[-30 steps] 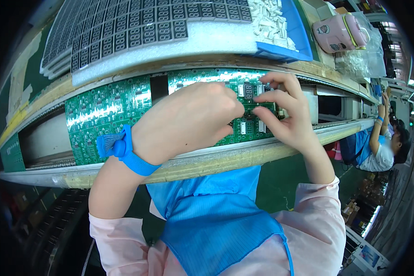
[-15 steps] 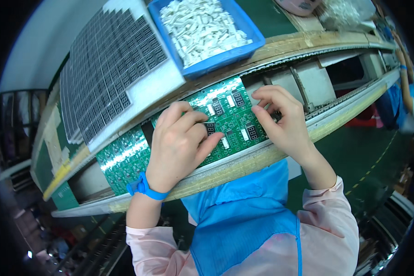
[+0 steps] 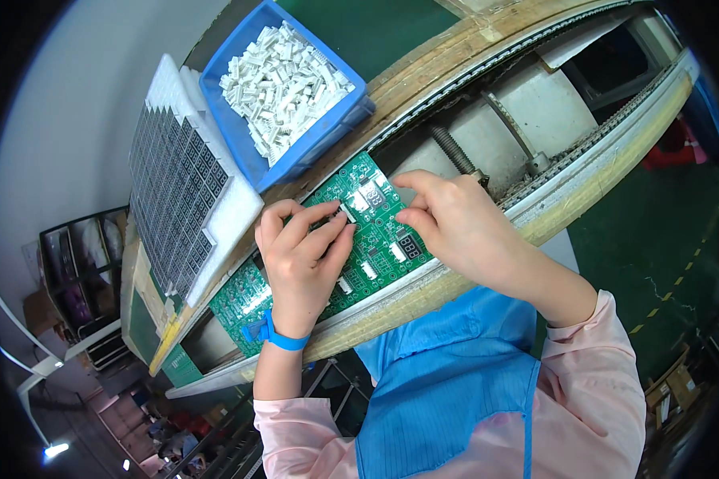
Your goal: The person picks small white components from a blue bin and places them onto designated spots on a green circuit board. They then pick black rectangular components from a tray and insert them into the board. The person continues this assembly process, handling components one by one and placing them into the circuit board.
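The left hand (image 3: 295, 259) has drawn its thumb and fingertips closer together over the green circuit board (image 3: 382, 230); whether gripping, I cannot tell. The right hand (image 3: 451, 211), thumb and forefinger parted, is at the board's right edge. Beyond sits a blue bin (image 3: 327, 129) of white connectors (image 3: 284, 92).

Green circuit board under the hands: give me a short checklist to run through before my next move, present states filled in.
1. Right hand at the circuit board's right edge, thumb and index fingertips apart: ok.
2. Left hand holding a part securely: cannot tell; its fingers crowd a white connector and hide the contact.
3. Black digit display near the board's lower right corner fully seated: cannot tell from above.
4. Blue bin stocked with loose white connectors: ok.
5. Blue wrist strap on the left wrist: ok.
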A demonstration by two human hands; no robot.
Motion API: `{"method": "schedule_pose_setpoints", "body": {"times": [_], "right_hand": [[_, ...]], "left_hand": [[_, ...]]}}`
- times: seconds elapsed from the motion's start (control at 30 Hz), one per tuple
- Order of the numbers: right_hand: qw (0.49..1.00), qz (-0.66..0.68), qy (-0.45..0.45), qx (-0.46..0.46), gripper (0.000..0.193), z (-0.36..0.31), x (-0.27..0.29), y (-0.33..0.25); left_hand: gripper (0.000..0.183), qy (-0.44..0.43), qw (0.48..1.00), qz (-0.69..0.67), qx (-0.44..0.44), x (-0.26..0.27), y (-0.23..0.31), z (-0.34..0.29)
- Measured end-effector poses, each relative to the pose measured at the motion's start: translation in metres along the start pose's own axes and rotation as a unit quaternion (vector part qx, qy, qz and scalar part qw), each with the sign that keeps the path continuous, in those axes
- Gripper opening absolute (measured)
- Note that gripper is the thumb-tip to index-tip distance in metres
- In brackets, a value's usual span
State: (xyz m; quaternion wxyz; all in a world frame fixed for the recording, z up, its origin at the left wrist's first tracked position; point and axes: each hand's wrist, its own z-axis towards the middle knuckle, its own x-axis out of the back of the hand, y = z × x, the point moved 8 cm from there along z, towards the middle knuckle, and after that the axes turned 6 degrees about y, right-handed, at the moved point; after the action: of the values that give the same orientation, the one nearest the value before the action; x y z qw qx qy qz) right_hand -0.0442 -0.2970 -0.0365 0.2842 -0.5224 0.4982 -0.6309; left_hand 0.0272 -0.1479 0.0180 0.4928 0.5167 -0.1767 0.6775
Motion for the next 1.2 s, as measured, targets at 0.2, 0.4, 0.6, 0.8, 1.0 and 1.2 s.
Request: {"method": "schedule_pose_setpoints", "body": {"times": [0.2,0.4,0.6,0.8,1.0,1.2], "right_hand": [[1.0,-0.006,-0.02,0.002,0.013,0.001,-0.001,-0.001],[0.999,-0.021,-0.027,-0.006,0.018,-0.001,-0.002,0.003],[0.999,-0.034,-0.026,0.003,0.009,-0.001,-0.001,-0.002],[0.998,-0.046,-0.041,0.002,0.01,-0.001,-0.004,-0.001],[0.998,-0.04,-0.04,0.008,0.01,0.0,-0.006,0.002],[0.998,-0.045,-0.044,-0.006,0.011,0.0,-0.005,0.003]], "left_hand": [[0.016,-0.019,0.997,-0.07,-0.003,-0.003,-0.007,0.004],[0.015,-0.031,0.999,-0.02,-0.01,-0.002,-0.002,0.005],[0.015,-0.036,0.998,0.041,-0.014,0.001,0.011,0.007],[0.016,-0.034,0.997,0.064,-0.033,0.001,0.007,0.003],[0.014,-0.052,0.998,-0.007,-0.032,-0.001,0.001,0.009],[0.015,-0.081,0.995,-0.049,-0.003,-0.004,0.001,0.017]]}}
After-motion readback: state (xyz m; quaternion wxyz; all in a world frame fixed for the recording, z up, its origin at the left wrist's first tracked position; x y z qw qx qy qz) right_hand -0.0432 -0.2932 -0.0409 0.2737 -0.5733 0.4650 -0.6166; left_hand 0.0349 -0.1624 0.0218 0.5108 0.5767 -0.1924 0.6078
